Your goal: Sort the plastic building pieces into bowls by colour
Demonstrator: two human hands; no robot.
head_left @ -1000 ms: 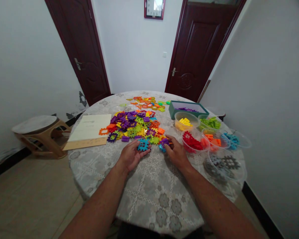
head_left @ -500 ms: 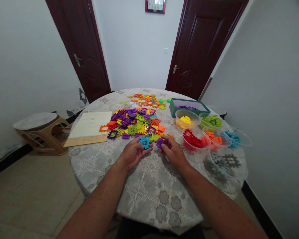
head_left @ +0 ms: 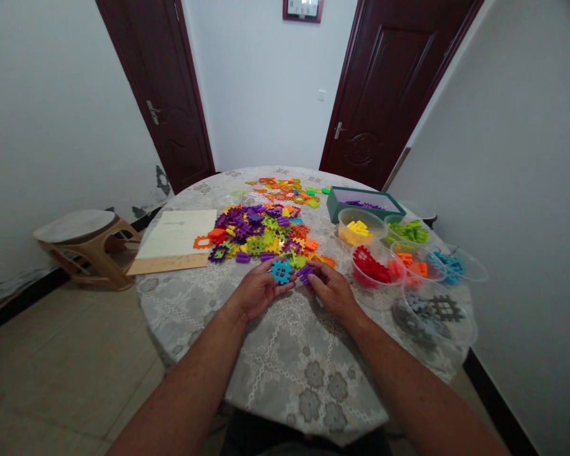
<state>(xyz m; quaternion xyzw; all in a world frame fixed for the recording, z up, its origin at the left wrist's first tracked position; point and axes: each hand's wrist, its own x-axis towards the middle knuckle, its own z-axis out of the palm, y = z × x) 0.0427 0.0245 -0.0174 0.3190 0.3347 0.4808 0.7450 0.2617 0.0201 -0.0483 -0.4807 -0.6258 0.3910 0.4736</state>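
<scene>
My left hand [head_left: 259, 291] holds a blue gear-edged plastic building piece [head_left: 281, 272] with a square lattice in its middle. In my right hand [head_left: 332, 289], a ribbed purple plastic building piece [head_left: 304, 275] is pinched between thumb and fingers. The two pieces are close together but apart, just above the tablecloth. Right beyond my hands lies a heaped pile of mixed building pieces [head_left: 256, 231] in purple, yellow, green, orange and red. Parts of the fingers on both hands are hidden.
On the right stand a green box [head_left: 333, 211] with purple pieces and several clear tubs sorted by colour, such as the red pieces' tub [head_left: 377, 297] and the grey pieces' tub [head_left: 460, 339]. A cream folder [head_left: 171, 235] lies at left. Orange pieces [head_left: 285, 189] are scattered at the back.
The whole view has shifted slightly, so everything appears a little to the right. Both hands keep their pieces, and the blue piece looks slightly turned.
</scene>
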